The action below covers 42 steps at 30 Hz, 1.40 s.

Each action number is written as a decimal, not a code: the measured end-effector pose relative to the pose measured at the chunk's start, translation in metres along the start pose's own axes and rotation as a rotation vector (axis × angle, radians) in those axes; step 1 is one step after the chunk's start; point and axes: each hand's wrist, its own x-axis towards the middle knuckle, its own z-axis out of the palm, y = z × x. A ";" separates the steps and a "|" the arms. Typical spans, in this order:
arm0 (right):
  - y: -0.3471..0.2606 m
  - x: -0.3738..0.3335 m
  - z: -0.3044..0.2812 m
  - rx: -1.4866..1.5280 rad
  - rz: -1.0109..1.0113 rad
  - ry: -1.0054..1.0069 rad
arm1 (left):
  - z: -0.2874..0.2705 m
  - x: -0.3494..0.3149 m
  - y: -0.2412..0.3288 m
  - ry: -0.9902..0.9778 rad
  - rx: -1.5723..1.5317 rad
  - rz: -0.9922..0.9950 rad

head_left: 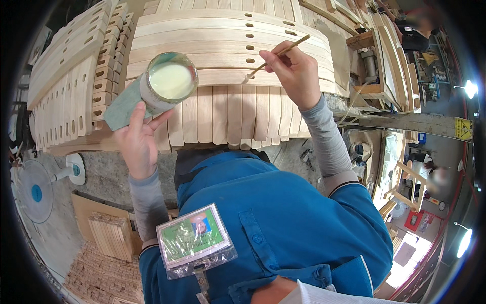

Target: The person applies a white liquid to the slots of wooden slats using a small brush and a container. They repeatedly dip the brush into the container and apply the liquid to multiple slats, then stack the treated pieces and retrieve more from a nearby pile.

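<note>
My left hand (137, 141) supports a round cup of creamy white liquid (172, 81), with its fingers and thumb at the cup's lower side. A flat grey-green piece (124, 106) juts from beside the cup toward the left; how it joins the cup is hidden. My right hand (295, 71) pinches a thin wooden stick (298, 42) held at a slant. Its pale lower tip is at a slot in the nearest of the light wooden slats (202, 63). These slats lie side by side, each with oblong slots.
Slotted boards are stacked at the left (71, 66). Rows of slat ends (228, 114) project toward me below the slats. A wooden frame with a metal cylinder (369, 63) stands right. A fan (38, 190) and wood piles (109, 235) are lower left. Other people are far right.
</note>
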 end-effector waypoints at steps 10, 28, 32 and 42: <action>0.019 0.026 -0.017 0.342 0.169 0.113 | 0.002 -0.006 -0.004 -0.019 0.009 -0.004; 0.009 0.022 0.017 -0.117 -0.017 0.111 | 0.005 -0.003 0.009 -0.040 0.012 0.031; 0.018 0.023 0.016 -0.037 -0.026 0.135 | 0.012 -0.003 0.006 -0.090 0.008 0.034; -0.027 -0.022 -0.073 0.750 0.014 -0.065 | 0.041 -0.018 0.006 -0.171 0.057 0.083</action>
